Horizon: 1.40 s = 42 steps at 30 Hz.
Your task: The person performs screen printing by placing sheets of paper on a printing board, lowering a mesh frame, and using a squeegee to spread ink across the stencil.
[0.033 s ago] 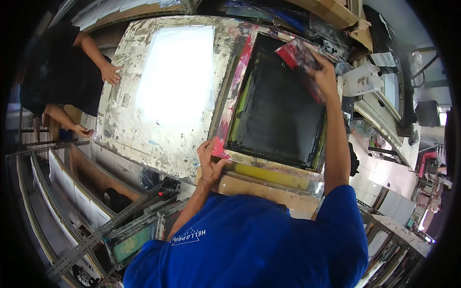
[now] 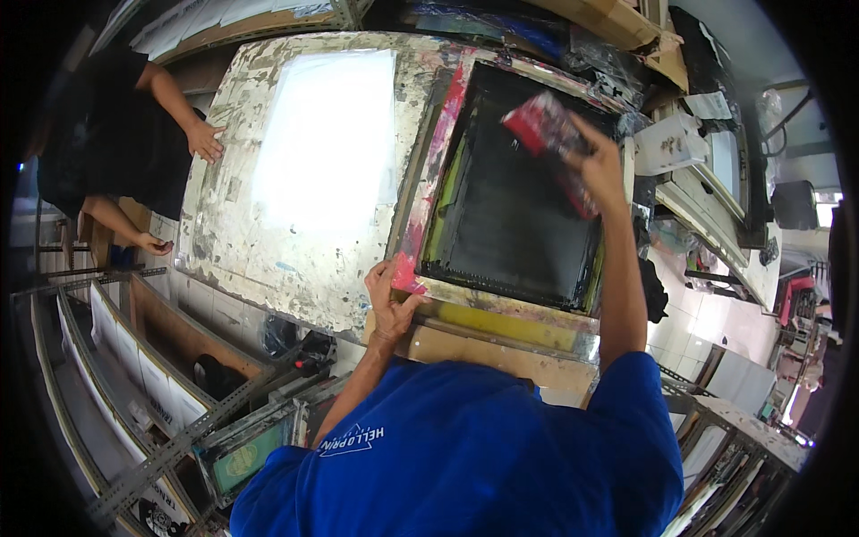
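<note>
My right hand (image 2: 597,166) is wrapped round an ink-stained squeegee (image 2: 546,130), red at its ends, held tilted over the upper right of the screen. Dark ink covers most of the mesh of the screen printing frame (image 2: 425,210), whose wooden border is smeared pink. At the frame's near left corner my left hand (image 2: 391,300) is closed on the border, thumb and fingers on either side. Left of the frame, a stack of bright white sheets (image 2: 327,143) lies on the stained table (image 2: 233,215). Motion blurs the squeegee slightly.
Across the table's left end stands a person in black, one hand (image 2: 205,141) flat on the tabletop and the other (image 2: 154,243) by its edge. Shelf dividers (image 2: 134,331) rise at lower left. A white tray (image 2: 667,148) and cardboard (image 2: 617,22) crowd the far right.
My right hand and the squeegee have shifted a little toward me and to the left over the screen. My left hand keeps its place on the frame's corner.
</note>
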Each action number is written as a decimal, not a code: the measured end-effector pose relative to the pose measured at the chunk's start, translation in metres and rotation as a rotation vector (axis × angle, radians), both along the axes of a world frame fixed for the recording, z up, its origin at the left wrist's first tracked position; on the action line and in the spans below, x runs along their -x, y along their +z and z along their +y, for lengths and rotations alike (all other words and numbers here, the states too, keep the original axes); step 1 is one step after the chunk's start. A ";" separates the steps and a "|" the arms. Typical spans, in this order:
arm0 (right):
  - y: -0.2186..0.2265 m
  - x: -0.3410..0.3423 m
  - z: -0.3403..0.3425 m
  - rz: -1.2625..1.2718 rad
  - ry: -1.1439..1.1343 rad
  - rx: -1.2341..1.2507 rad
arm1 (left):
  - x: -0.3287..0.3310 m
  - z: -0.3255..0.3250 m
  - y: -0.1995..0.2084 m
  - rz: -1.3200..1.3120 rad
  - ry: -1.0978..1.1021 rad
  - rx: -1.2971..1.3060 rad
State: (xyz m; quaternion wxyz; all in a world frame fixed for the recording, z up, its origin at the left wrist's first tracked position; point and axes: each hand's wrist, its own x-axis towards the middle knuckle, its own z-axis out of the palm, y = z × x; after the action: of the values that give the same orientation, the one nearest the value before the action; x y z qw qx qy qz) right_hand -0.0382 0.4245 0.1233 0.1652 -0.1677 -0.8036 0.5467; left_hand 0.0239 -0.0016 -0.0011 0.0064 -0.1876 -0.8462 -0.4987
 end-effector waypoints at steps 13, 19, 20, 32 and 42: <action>0.169 -0.117 -0.143 0.037 0.057 -1.012 | 0.054 0.069 0.149 0.183 0.157 -0.408; 0.207 -0.059 -0.085 0.358 -0.022 -1.038 | 0.114 0.136 0.180 0.263 0.102 -0.973; 0.214 -0.052 -0.081 0.370 -0.027 -0.995 | 0.124 0.142 0.178 0.215 0.116 -0.979; 0.268 -0.023 -0.083 0.488 -0.003 -0.897 | 0.272 0.263 -0.030 0.196 -0.054 0.270; 0.266 -0.023 -0.062 0.402 0.098 -0.646 | 0.274 0.285 -0.024 0.144 -0.051 0.511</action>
State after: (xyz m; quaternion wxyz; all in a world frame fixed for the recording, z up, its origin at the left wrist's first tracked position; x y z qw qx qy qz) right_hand -0.0152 0.3626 0.3888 0.3376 0.0421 -0.8931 0.2944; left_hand -0.2497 0.2836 -0.0249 0.0062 -0.2394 -0.9371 -0.2540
